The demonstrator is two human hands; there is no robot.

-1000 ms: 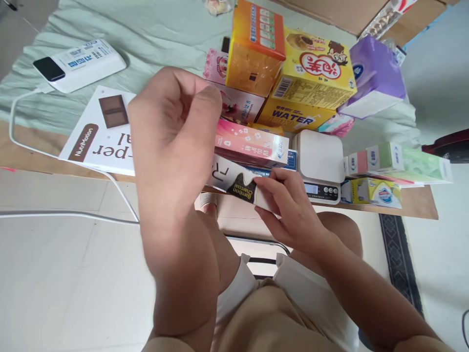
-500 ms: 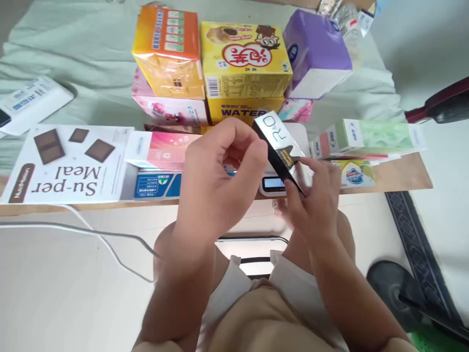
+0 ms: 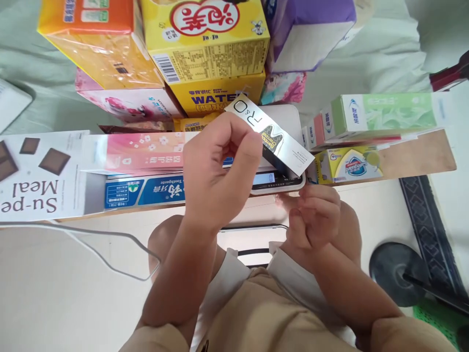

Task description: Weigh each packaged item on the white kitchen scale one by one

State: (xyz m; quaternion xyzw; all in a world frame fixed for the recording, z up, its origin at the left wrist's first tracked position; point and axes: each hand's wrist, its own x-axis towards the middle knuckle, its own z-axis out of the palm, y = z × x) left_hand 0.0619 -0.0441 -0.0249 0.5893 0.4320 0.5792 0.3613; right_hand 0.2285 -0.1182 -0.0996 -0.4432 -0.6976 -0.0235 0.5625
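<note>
**White-and-black R&O carton held over the scale**

White-and-black carton (image 3: 269, 135), marked R&O, is pinched at its upper-left end by the left hand (image 3: 220, 168), fingers curled shut around it. The carton is held tilted, raised above the white scale (image 3: 289, 122) at the front edge of the desk (image 3: 421, 159); whether its lower end touches the scale cannot be told. A reading is shown on the scale display, too small to be sure of.

The right hand (image 3: 317, 215) is kept loosely curled, nothing gripped, just below the desk's front edge and near the carton's lower end, apart from it.

A pink carton (image 3: 141, 151) is laid over a blue toothpaste box (image 3: 146, 190) at the front edge, left of the left hand. A Su-per Meal box (image 3: 34, 178) is seen at the front left corner. Behind the scale, a yellow box (image 3: 210, 44), an orange pack (image 3: 98, 41) and a purple pack (image 3: 306, 29) are stacked. Green cartons (image 3: 381, 115) and a soap box (image 3: 348, 164) are placed towards the right edge.
</note>
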